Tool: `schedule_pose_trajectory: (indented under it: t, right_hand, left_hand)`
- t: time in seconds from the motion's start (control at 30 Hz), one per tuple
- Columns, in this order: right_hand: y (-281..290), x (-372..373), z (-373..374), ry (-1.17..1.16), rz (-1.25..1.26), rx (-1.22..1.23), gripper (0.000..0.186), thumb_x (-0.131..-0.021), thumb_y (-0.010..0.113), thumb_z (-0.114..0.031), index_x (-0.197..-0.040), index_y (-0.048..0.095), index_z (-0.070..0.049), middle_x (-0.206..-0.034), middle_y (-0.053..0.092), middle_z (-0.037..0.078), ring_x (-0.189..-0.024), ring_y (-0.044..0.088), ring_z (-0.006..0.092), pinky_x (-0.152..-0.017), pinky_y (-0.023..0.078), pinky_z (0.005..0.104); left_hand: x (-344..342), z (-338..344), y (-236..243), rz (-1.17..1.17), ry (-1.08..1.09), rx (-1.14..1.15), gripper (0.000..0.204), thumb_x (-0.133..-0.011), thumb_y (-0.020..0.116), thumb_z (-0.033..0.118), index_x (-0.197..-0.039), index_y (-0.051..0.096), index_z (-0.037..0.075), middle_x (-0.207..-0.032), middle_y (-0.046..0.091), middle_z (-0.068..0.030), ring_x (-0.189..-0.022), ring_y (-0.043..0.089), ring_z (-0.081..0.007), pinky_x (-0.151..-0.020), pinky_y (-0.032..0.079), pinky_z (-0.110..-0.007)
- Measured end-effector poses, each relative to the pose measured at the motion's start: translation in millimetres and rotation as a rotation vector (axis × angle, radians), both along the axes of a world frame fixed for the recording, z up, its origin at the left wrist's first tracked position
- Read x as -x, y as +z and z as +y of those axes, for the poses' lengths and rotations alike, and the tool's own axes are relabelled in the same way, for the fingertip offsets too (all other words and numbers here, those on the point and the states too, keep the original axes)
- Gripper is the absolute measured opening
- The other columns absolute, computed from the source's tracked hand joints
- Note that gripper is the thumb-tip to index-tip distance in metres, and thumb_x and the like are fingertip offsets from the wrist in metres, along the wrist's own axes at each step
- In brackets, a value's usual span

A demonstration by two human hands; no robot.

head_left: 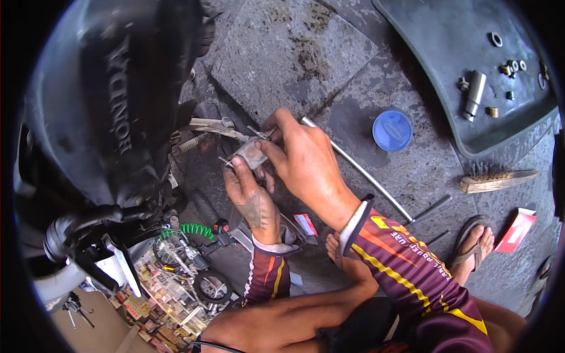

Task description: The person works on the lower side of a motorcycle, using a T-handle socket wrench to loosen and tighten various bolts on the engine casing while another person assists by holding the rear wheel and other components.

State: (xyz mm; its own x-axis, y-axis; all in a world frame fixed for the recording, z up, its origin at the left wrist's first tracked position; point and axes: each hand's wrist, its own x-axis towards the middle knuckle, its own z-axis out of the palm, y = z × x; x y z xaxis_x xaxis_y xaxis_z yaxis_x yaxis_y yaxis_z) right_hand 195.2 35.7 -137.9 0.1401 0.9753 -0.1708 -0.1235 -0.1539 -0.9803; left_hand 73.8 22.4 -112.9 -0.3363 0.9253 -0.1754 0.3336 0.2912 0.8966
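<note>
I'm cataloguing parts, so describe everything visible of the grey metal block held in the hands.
The metal block is compact and dull grey, with rounded edges and a worn or dirty-looking surface. Thin pins jut out near its upper end and its lower left. It is held tilted in the air, right of the black motorcycle in the picture. The left hand grips it from below and the right hand touches its upper right side. The hands hide part of it.

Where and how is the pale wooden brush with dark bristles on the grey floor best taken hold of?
Probably by the bare, tapering end of the pale wooden brush, coming from the person's right: that end points right, free of bristles, while the dark bristles crowd the other end.
</note>
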Motion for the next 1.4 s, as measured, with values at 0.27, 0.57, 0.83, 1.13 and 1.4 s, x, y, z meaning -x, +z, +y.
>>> schedule_pose_trajectory:
  t: [0.27,0.57,0.83,1.13,1.4]
  right_hand:
    - [11.7,-28.9,-8.7,-0.033,0.323,-0.044,0.026,-0.08,0.057,-0.011,-0.101,0.05,0.002,-0.071,0.061,0.022,-0.066,0.061,0.042,-0.061,0.047,0.046]
    - [2.5,-1.9,43.7,-0.049,0.138,-0.044,0.031,-0.082,0.053,-0.024,-0.091,0.066,0.003,-0.084,0.063,0.027,-0.083,0.062,0.0436,-0.078,0.049,0.0451]
    - [-0.1,12.9,61.5,-0.12,0.016,-0.179,0.031,-0.083,0.059,-0.028,-0.095,0.065,0.0,-0.089,0.063,0.025,-0.089,0.061,0.041,-0.08,0.048,0.0433]
    - [18.6,5.8,63.0,-0.105,-0.08,-0.201,0.034,-0.087,0.054,-0.025,-0.109,0.061,0.0,-0.102,0.061,0.027,-0.101,0.057,0.0415,-0.088,0.044,0.0425]
    - [33.8,4.2,67.3,-0.083,-0.112,-0.219,0.036,-0.088,0.052,-0.022,-0.113,0.058,0.002,-0.104,0.061,0.029,-0.104,0.056,0.0424,-0.09,0.044,0.0429]
  left_hand:
    - [4.3,28.1,32.2,-0.14,0.043,0.101,0.035,-0.099,0.042,0.036,-0.095,0.052,0.003,-0.064,0.041,0.0004,-0.045,0.034,-0.0066,-0.04,0.024,-0.02]
    - [3.2,56.1,49.8,-0.183,-0.207,0.053,0.035,-0.098,0.044,0.037,-0.099,0.053,0.002,-0.061,0.037,0.0008,-0.045,0.031,-0.0068,-0.04,0.024,-0.02]
    - [14.0,72.2,46.0,-0.244,-0.311,0.052,0.033,-0.098,0.044,0.034,-0.08,0.046,0.007,-0.058,0.037,0.0,-0.043,0.031,-0.0078,-0.041,0.024,-0.021]
    - [17.5,74.0,47.9,-0.38,-0.458,0.081,0.024,-0.099,0.043,0.028,-0.085,0.045,0.008,-0.064,0.042,-0.0001,-0.046,0.035,-0.0076,-0.039,0.027,-0.02]
    - [28.4,65.4,48.1,-0.245,-0.407,-0.045,0.023,-0.098,0.043,0.024,-0.1,0.048,0.002,-0.086,0.06,-0.0078,-0.049,0.05,-0.0097,-0.037,0.029,-0.017]
